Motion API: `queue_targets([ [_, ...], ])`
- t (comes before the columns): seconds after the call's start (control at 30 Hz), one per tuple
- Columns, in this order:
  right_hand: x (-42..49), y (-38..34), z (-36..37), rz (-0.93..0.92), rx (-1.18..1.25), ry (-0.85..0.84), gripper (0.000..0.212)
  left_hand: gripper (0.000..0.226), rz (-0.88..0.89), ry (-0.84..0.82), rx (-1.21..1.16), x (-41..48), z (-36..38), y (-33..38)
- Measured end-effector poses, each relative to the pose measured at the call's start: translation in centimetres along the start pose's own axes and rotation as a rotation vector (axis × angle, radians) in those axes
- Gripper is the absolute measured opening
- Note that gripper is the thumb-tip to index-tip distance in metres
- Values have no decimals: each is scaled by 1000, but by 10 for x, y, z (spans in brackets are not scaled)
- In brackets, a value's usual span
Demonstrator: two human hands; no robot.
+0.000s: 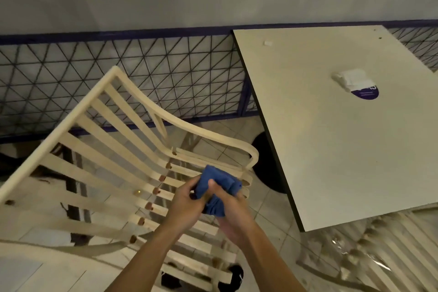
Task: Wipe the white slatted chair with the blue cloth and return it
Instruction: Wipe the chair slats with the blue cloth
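Both hands meet over the white slatted chair (71,121), holding the blue cloth (219,184) bunched just above its seat slats, near the curved armrest. The left hand (186,201) pinches one edge with curled fingers, and the right hand (233,208) wraps the bundle from below. It looks like the cloth is being folded into a pad. Best to get a flat, firm face, then run it lengthwise along each slat. The table (343,149) stands beside the chair's armrest.
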State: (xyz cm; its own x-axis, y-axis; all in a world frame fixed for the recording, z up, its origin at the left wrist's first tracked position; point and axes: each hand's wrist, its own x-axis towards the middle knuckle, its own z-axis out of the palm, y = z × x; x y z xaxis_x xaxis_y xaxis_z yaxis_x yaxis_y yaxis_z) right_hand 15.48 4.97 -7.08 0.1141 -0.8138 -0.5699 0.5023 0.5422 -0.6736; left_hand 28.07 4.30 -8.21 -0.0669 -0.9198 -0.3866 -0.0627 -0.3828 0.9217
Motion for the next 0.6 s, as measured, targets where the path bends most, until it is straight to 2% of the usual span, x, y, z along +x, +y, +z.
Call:
queue_targets([
  [0.13, 39, 9, -31, -42, -45, 178, 26, 23, 43, 32, 176, 34, 19, -24],
  [0.23, 66, 22, -60, -46, -45, 258, 33, 36, 23, -7, 362, 65, 16, -44],
  [0.3, 83, 35, -81, -61, -42, 296, 34, 34, 74, -20, 459, 93, 6, -50],
  [0.43, 122, 59, -122, -121, -64, 365, 25, 36, 276, -67, 701, 172, -15, -48],
  [0.53, 156, 71, -141, -187, -197, 410, 28, 37, 552, -52, 980, 233, -17, -44],
  [0.6, 179, 78, -150, -241, -298, 431, 26, 44, 660, -78, 1173, 268, -12, -47],
])
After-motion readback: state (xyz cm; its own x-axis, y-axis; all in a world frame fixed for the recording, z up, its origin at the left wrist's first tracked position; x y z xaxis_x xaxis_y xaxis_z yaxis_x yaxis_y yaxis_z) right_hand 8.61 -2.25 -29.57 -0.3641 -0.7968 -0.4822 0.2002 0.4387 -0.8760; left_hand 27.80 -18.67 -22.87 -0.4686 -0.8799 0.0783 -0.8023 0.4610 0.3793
